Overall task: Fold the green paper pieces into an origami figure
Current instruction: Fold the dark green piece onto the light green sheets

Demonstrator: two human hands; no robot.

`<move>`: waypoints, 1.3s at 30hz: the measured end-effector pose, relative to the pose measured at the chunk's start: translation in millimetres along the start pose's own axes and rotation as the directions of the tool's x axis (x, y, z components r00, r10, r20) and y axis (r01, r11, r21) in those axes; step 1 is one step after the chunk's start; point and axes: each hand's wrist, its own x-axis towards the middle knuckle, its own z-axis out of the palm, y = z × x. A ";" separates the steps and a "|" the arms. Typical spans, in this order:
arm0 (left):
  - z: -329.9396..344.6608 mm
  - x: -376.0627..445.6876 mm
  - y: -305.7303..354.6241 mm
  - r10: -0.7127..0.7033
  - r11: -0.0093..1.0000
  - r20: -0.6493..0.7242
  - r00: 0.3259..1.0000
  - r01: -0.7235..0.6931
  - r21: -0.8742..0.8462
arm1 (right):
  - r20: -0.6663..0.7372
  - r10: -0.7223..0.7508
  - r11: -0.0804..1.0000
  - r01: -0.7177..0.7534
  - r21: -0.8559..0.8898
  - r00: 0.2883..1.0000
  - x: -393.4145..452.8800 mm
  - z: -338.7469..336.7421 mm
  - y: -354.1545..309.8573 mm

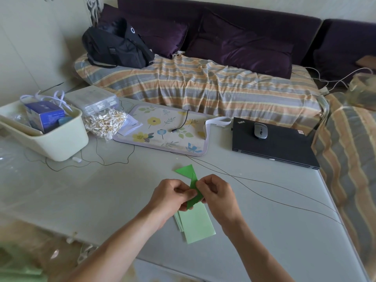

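Landmark: closed black laptop on the grey table, far right side. Grey mouse sits on the laptop lid. Left of the laptop, floral mat with a black cable end lying on it. Further left, bag of cotton swabs, clear plastic box behind it, then cream bin holding a blue box. Behind the laptop, striped-cover sofa with purple cushions; black bag at the sofa's left end.
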 end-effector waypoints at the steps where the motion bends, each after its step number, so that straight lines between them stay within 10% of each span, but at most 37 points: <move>1: 0.1 -0.1 -0.2 0.002 1.000 0.011 1.000 -0.002 0.009 | 0.006 -0.001 1.000 0.001 0.008 1.000 -0.1 0.2 -0.5; 39: 0.4 4.1 3.7 -0.045 0.985 -0.198 0.979 0.011 -0.171 | 0.002 0.018 0.990 -0.017 -0.140 1.000 3.9 2.2 4.9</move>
